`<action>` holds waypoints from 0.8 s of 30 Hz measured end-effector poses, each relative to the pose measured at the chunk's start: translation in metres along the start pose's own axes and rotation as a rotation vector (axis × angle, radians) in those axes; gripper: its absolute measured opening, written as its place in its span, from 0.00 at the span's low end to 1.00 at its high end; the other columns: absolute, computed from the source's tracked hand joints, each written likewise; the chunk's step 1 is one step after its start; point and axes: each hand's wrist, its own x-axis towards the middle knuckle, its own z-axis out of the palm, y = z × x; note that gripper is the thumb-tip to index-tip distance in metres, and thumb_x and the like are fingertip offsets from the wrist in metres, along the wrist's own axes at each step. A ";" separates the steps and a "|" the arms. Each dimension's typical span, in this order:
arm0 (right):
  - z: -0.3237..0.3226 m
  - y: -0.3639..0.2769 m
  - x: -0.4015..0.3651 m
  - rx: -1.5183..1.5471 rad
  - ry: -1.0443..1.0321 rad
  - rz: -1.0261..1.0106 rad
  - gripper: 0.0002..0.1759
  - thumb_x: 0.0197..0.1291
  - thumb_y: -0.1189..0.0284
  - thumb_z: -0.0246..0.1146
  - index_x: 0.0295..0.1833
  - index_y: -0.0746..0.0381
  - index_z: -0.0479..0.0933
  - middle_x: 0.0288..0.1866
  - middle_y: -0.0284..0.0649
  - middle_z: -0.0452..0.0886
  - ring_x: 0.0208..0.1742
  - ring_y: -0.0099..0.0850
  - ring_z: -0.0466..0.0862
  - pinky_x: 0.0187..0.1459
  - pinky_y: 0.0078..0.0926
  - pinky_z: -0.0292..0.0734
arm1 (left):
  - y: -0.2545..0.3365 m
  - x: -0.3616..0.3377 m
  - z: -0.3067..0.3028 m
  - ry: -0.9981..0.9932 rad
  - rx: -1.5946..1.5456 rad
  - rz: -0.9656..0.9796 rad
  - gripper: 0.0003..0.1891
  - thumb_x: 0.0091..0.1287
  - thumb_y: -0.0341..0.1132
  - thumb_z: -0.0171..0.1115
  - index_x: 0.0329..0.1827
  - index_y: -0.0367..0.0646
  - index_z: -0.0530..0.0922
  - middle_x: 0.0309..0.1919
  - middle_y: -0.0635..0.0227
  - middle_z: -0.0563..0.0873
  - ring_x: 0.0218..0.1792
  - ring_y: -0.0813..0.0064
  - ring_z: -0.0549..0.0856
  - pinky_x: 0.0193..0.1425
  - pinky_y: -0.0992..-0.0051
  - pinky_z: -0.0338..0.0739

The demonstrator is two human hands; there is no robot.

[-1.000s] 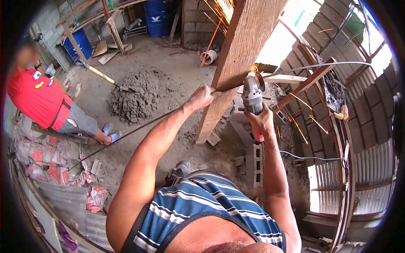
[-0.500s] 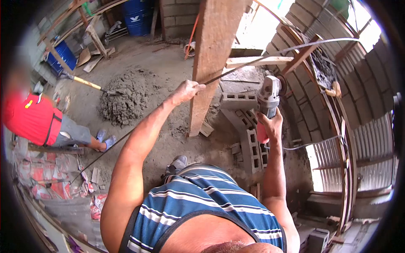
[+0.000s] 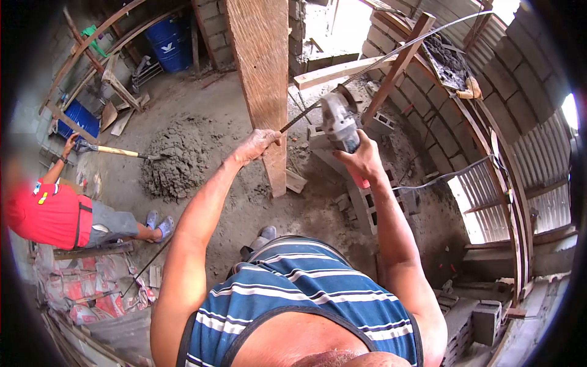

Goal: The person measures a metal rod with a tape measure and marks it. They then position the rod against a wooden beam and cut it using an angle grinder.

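Observation:
My left hand is wrapped round a long thin steel bar beside the upright wooden post. The bar runs from the lower left, under my forearm, up toward the upper right. In my right hand is an angle grinder with a grey head and a red rear end. Its disc is at the bar, just right of my left hand; whether they touch cannot be told.
The wooden post stands ahead. A co-worker in red stands at the left with a shovel at a wet cement heap. Hollow blocks lie at the right, near a grey cord. Blue drums stand behind.
My right hand has brought the grinder left and closer to my left hand and the bar. The view has shifted, and the co-worker's raised arm now shows on the shovel handle.

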 end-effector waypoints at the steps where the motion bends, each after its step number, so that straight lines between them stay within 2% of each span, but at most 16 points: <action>1: 0.004 -0.005 0.003 -0.024 -0.027 0.002 0.37 0.45 0.59 0.78 0.57 0.71 0.79 0.44 0.52 0.89 0.47 0.37 0.89 0.53 0.34 0.83 | -0.007 0.007 0.001 -0.004 -0.002 -0.002 0.28 0.72 0.67 0.61 0.42 0.49 0.85 0.18 0.81 0.69 0.19 0.87 0.66 0.21 0.80 0.59; 2: 0.009 -0.008 0.008 -0.073 -0.061 0.014 0.39 0.44 0.58 0.78 0.59 0.72 0.78 0.44 0.54 0.88 0.47 0.40 0.90 0.53 0.35 0.82 | -0.015 0.014 0.003 0.095 0.040 0.069 0.27 0.72 0.65 0.62 0.42 0.47 0.85 0.19 0.79 0.72 0.21 0.86 0.69 0.23 0.78 0.63; 3: 0.013 -0.013 0.011 -0.052 -0.091 -0.015 0.41 0.44 0.56 0.77 0.59 0.73 0.77 0.45 0.61 0.87 0.51 0.50 0.90 0.56 0.40 0.83 | -0.017 0.017 0.005 0.195 0.082 0.142 0.26 0.73 0.63 0.63 0.42 0.45 0.86 0.19 0.76 0.75 0.22 0.84 0.72 0.25 0.77 0.67; 4: 0.020 -0.016 0.015 -0.077 -0.098 -0.022 0.41 0.44 0.55 0.77 0.59 0.73 0.77 0.45 0.61 0.87 0.50 0.50 0.90 0.55 0.41 0.83 | -0.017 0.018 0.007 0.315 0.274 0.234 0.25 0.74 0.58 0.63 0.42 0.41 0.87 0.23 0.71 0.82 0.27 0.81 0.79 0.32 0.74 0.74; 5: 0.026 -0.018 0.018 -0.102 -0.103 -0.030 0.41 0.44 0.55 0.77 0.59 0.73 0.77 0.44 0.61 0.87 0.49 0.50 0.90 0.55 0.41 0.83 | -0.017 0.020 0.010 0.313 0.275 0.235 0.25 0.74 0.58 0.63 0.42 0.41 0.87 0.23 0.71 0.82 0.27 0.81 0.79 0.32 0.74 0.74; 7: 0.034 -0.029 0.020 -0.105 -0.095 -0.034 0.40 0.44 0.54 0.76 0.57 0.73 0.77 0.43 0.61 0.87 0.48 0.51 0.89 0.53 0.41 0.83 | -0.018 0.023 0.014 0.439 0.315 0.240 0.25 0.75 0.56 0.62 0.42 0.39 0.87 0.26 0.67 0.85 0.31 0.78 0.82 0.39 0.71 0.77; 11: 0.040 -0.036 0.030 -0.139 -0.131 0.008 0.39 0.44 0.53 0.75 0.53 0.74 0.78 0.41 0.61 0.87 0.46 0.52 0.89 0.50 0.43 0.83 | -0.029 0.036 0.016 0.480 0.383 0.265 0.25 0.75 0.56 0.62 0.40 0.39 0.87 0.27 0.62 0.87 0.31 0.76 0.82 0.39 0.68 0.78; 13: 0.040 -0.039 0.031 -0.130 -0.113 0.005 0.39 0.43 0.53 0.75 0.53 0.74 0.78 0.40 0.61 0.87 0.45 0.53 0.89 0.50 0.43 0.83 | -0.034 0.043 0.013 0.485 0.444 0.147 0.27 0.74 0.58 0.62 0.40 0.39 0.88 0.29 0.58 0.88 0.33 0.73 0.84 0.41 0.67 0.78; 14: 0.040 -0.040 0.031 -0.121 -0.093 0.020 0.38 0.42 0.53 0.75 0.52 0.73 0.79 0.40 0.62 0.87 0.46 0.53 0.89 0.51 0.43 0.82 | -0.036 0.047 0.012 0.472 0.451 0.155 0.27 0.74 0.58 0.62 0.40 0.39 0.88 0.29 0.58 0.88 0.33 0.73 0.84 0.41 0.67 0.78; 16: 0.039 -0.038 0.033 -0.118 -0.083 0.017 0.39 0.42 0.52 0.75 0.52 0.73 0.79 0.40 0.62 0.86 0.46 0.53 0.89 0.52 0.43 0.82 | -0.039 0.050 0.010 0.424 0.388 0.139 0.26 0.74 0.59 0.60 0.40 0.41 0.87 0.35 0.49 0.89 0.39 0.57 0.90 0.46 0.62 0.80; 19: 0.042 -0.026 0.039 -0.145 -0.062 0.012 0.40 0.42 0.50 0.76 0.53 0.71 0.79 0.41 0.61 0.87 0.48 0.54 0.88 0.54 0.44 0.81 | -0.040 0.052 0.008 0.411 0.375 0.189 0.26 0.74 0.58 0.60 0.38 0.41 0.87 0.33 0.51 0.89 0.38 0.61 0.89 0.45 0.64 0.79; 20: 0.044 -0.022 0.041 -0.143 -0.070 0.013 0.40 0.42 0.50 0.76 0.53 0.71 0.79 0.42 0.61 0.87 0.48 0.54 0.88 0.54 0.44 0.81 | -0.041 0.051 0.008 0.411 0.343 0.240 0.26 0.74 0.57 0.62 0.38 0.40 0.87 0.31 0.54 0.89 0.36 0.67 0.88 0.44 0.66 0.79; 21: 0.044 -0.023 0.042 -0.142 -0.079 0.012 0.40 0.42 0.50 0.76 0.53 0.71 0.79 0.42 0.61 0.87 0.48 0.54 0.88 0.54 0.44 0.81 | -0.042 0.052 0.007 0.404 0.348 0.246 0.26 0.74 0.57 0.62 0.38 0.40 0.87 0.31 0.54 0.89 0.36 0.67 0.88 0.44 0.66 0.79; 22: 0.041 -0.025 0.042 -0.147 -0.095 0.014 0.36 0.44 0.52 0.74 0.49 0.71 0.78 0.42 0.63 0.86 0.50 0.54 0.88 0.56 0.44 0.81 | -0.042 0.054 0.006 0.394 0.335 0.238 0.26 0.74 0.57 0.62 0.37 0.39 0.87 0.31 0.55 0.89 0.35 0.69 0.87 0.44 0.67 0.79; 24: 0.042 -0.023 0.044 -0.157 -0.086 0.004 0.36 0.44 0.52 0.74 0.49 0.71 0.78 0.42 0.63 0.86 0.50 0.54 0.88 0.56 0.44 0.81 | -0.042 0.053 0.006 0.381 0.323 0.228 0.26 0.74 0.57 0.63 0.37 0.39 0.87 0.30 0.56 0.89 0.35 0.71 0.87 0.44 0.67 0.79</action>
